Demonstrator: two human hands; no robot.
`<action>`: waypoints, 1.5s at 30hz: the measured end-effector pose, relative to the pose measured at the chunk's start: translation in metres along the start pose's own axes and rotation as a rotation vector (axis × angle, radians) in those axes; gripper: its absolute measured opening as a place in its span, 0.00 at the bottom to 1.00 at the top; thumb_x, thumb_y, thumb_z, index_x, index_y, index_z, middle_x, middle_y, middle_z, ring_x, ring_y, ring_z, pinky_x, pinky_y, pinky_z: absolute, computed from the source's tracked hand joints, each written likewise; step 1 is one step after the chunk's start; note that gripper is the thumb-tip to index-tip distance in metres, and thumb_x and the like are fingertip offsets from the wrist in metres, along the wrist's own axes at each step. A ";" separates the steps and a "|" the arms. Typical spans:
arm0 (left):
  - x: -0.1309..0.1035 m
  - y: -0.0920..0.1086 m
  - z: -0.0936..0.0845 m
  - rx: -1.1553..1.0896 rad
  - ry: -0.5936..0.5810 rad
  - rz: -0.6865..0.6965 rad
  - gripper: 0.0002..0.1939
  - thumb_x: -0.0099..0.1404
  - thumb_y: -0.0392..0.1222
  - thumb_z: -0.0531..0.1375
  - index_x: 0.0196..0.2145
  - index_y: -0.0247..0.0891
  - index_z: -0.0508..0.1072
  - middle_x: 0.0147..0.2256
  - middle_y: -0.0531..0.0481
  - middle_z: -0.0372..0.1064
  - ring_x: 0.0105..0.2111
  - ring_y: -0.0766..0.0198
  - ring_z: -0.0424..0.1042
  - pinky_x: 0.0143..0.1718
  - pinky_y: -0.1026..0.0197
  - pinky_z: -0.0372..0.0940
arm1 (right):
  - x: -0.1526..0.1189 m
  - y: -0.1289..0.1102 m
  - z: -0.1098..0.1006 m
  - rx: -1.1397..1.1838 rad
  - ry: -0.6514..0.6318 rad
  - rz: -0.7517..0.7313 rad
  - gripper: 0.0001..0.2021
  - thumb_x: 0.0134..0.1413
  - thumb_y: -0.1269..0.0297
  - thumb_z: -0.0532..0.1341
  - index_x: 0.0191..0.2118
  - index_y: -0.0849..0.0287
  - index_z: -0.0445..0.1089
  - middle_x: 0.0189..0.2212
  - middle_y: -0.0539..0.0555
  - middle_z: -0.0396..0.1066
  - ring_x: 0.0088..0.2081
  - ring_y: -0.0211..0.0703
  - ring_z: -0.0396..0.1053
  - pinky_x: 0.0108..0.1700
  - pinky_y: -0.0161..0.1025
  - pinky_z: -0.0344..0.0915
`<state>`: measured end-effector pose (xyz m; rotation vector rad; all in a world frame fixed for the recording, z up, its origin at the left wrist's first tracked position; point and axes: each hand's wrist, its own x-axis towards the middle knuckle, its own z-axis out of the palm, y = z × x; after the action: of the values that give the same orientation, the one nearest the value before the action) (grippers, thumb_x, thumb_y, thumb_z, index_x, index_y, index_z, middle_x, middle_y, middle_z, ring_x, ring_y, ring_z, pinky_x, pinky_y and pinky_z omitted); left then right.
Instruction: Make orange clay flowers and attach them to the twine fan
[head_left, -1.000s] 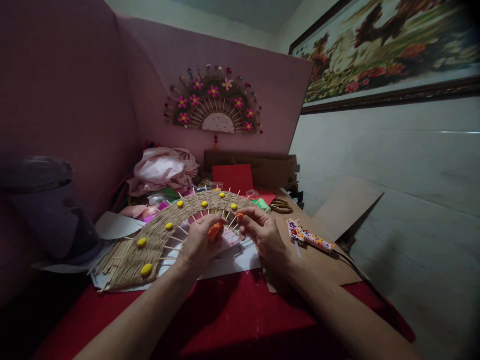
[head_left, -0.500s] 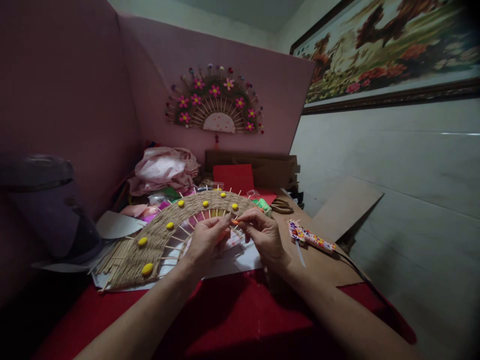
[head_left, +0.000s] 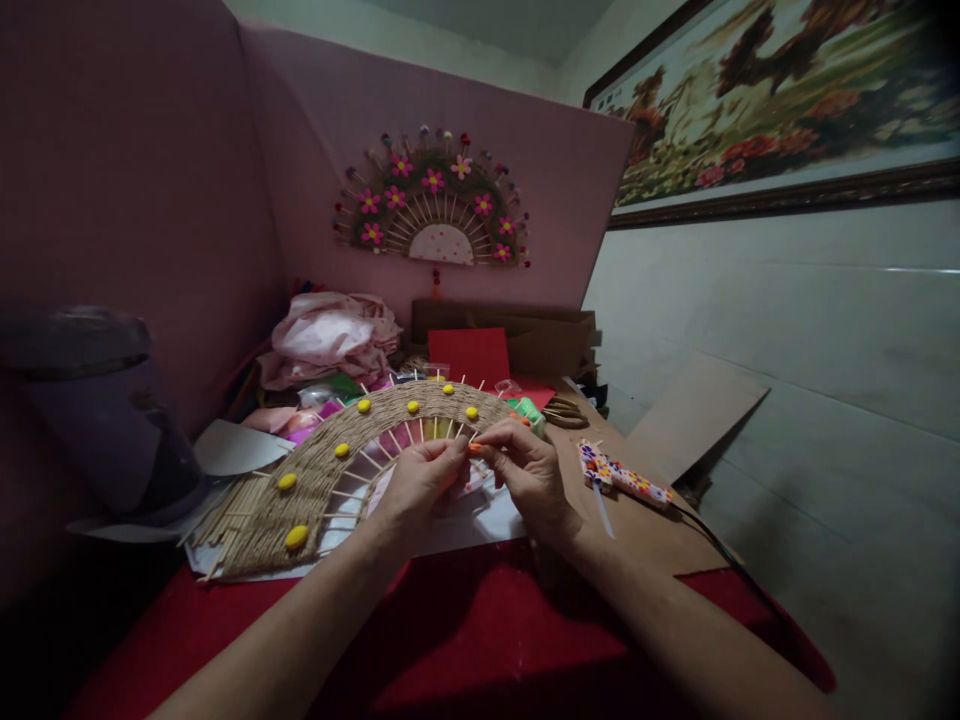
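A fan-shaped piece of woven twine on thin sticks [head_left: 315, 480], dotted with several yellow discs [head_left: 296, 537], lies before me. Above its inner edge my left hand [head_left: 427, 480] and my right hand [head_left: 529, 475] meet with fingertips pinched. Between the fingertips is a small orange piece [head_left: 474, 449]; the right fingers pinch it, and the left fingertips press close against its left side. Whether the left fingers grip it too is hard to make out. The hands partly cover the fan's right side.
A flower-patterned glue gun [head_left: 630, 480] with a black cord lies on brown cardboard [head_left: 675, 545] at the right. Pink cloth [head_left: 334, 335] and red paper [head_left: 469, 352] are behind the fan. A purple container [head_left: 109, 430] stands left. A finished flowered fan [head_left: 431, 205] hangs on the pink panel.
Both hands stay together over the fan with the fingers shifted only slightly around the orange piece. The whole view has moved very little.
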<state>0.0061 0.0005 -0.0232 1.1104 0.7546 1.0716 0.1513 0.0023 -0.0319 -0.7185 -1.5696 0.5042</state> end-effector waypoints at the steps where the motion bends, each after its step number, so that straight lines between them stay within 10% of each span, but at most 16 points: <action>1: 0.000 0.000 0.000 0.007 0.001 0.007 0.20 0.51 0.56 0.64 0.22 0.35 0.66 0.15 0.57 0.55 0.13 0.76 0.48 0.14 0.68 0.37 | 0.000 0.000 0.000 0.000 0.004 -0.006 0.04 0.51 0.64 0.63 0.30 0.57 0.73 0.28 0.51 0.68 0.33 0.39 0.66 0.34 0.37 0.63; 45: 0.004 0.000 0.000 0.102 0.087 0.111 0.12 0.49 0.46 0.65 0.21 0.33 0.70 0.14 0.57 0.58 0.13 0.76 0.51 0.14 0.69 0.44 | -0.003 -0.007 -0.001 -0.159 -0.108 -0.006 0.03 0.54 0.65 0.61 0.33 0.59 0.70 0.30 0.51 0.69 0.31 0.37 0.66 0.31 0.34 0.63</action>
<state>0.0074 0.0046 -0.0228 1.2098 0.8314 1.1920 0.1517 -0.0052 -0.0293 -0.8180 -1.7263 0.4226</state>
